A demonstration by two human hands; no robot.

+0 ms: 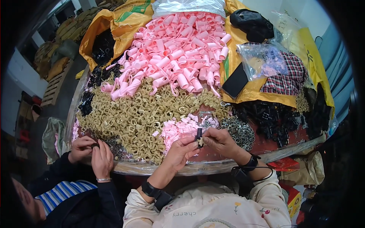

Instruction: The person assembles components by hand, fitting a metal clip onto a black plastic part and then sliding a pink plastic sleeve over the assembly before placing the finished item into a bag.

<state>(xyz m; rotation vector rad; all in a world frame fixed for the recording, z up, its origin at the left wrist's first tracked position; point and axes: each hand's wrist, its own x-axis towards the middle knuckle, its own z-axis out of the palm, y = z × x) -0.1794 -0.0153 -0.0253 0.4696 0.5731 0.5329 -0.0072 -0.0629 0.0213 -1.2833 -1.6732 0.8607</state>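
Note:
Near the table's front edge my two hands meet around a small black plastic part (199, 133), held upright. My left hand (178, 152) is closed, thumb and fingers pinching the part from the left. At its side shows a small beige plastic piece (201, 141), with the closed fingertips of my right hand (221, 142) on it. Just beyond my hands lies a heap of small pale pink pieces (176, 131). A pile of metal rings (239, 133) sits beyond my right hand. Beige plastic clips (129, 117) spread widely to the left.
Pink tubular parts (178, 53) are heaped at the back. Black parts (266, 121) lie at right, below a phone (235, 81) and a clear bag (262, 60) on yellow sacking. At left, a co-worker's hands (97, 154) hold a small dark thing at the table edge (213, 167).

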